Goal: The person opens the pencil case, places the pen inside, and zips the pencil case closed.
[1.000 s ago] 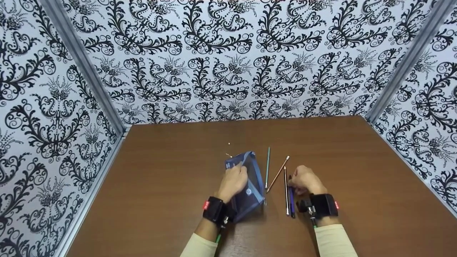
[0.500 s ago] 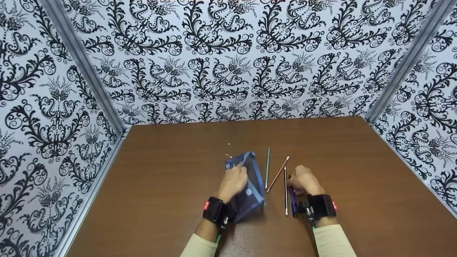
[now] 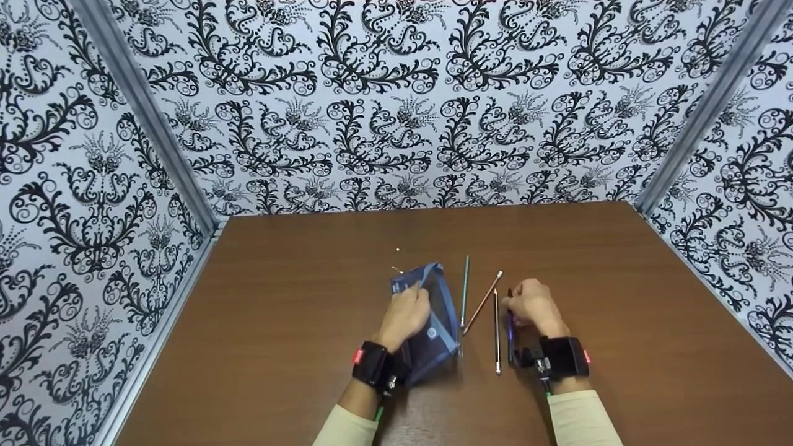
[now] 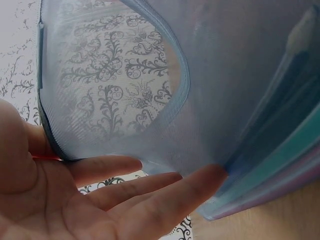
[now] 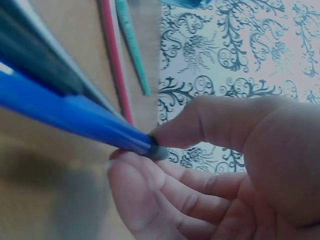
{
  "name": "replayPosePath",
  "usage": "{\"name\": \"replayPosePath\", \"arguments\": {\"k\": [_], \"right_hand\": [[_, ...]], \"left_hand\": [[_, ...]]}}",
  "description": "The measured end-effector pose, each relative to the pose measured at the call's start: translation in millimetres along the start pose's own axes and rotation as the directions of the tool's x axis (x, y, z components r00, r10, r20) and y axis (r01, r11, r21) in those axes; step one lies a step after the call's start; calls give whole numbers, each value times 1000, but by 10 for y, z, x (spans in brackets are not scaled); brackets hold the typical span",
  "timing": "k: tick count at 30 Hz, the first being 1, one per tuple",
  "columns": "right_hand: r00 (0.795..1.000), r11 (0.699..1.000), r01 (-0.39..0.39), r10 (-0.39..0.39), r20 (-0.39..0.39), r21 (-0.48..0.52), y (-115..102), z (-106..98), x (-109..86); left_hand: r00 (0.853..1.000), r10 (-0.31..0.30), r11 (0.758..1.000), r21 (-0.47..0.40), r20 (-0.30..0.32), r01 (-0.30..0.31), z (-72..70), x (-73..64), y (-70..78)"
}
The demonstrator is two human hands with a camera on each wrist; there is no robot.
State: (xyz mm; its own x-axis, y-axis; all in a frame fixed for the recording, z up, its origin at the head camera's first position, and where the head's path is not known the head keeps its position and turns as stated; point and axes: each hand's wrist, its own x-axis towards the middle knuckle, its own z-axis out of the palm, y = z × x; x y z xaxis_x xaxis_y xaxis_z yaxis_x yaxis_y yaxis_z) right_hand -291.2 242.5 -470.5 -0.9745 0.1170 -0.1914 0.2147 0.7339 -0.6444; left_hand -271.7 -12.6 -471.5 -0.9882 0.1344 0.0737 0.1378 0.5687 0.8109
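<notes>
A blue mesh zip pouch (image 3: 427, 359) lies slanted on the table, its mouth gaping toward the right. My left hand (image 3: 406, 313) holds the pouch by its upper edge, thumb on one side of the mesh and fingers on the other. In the right wrist view, a blue pen (image 5: 90, 117) with a dark tip is pinched near that end between thumb and fingers of my right hand (image 3: 534, 310). Just left of the pen lies a black pencil (image 3: 497, 334). Farther left are a pinkish pencil (image 3: 482, 302) and a teal pencil (image 3: 464, 291), beside the pouch.
The brown table (image 3: 297, 266) ends at a patterned back wall (image 3: 396, 124) and side walls with grey metal posts (image 3: 142, 111). A tiny white speck (image 3: 398, 249) lies beyond the pouch. Both wrists carry black straps with cameras.
My right hand has shifted slightly away from me and to the right, taking the blue pen along and widening its gap from the black pencil. The left hand and pouch stay put.
</notes>
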Motion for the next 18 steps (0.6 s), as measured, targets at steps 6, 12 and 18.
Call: {"name": "replayPosePath", "arguments": {"k": [6,12,18], "right_hand": [[997,995,14,-7,-73,96,-26,-92,-35],[982,989,75,-51,-182,127,-60,-154,-45],[972,982,99,-61,-226,163,-119,-190,-63]], "left_hand": [[1000,16,1000,4,-9,-16,-3,0,5],[1000,19,1000,10,-2,-19,-4,1,-6],[999,31,999,26,-12,-30,-7,1,-16]]}}
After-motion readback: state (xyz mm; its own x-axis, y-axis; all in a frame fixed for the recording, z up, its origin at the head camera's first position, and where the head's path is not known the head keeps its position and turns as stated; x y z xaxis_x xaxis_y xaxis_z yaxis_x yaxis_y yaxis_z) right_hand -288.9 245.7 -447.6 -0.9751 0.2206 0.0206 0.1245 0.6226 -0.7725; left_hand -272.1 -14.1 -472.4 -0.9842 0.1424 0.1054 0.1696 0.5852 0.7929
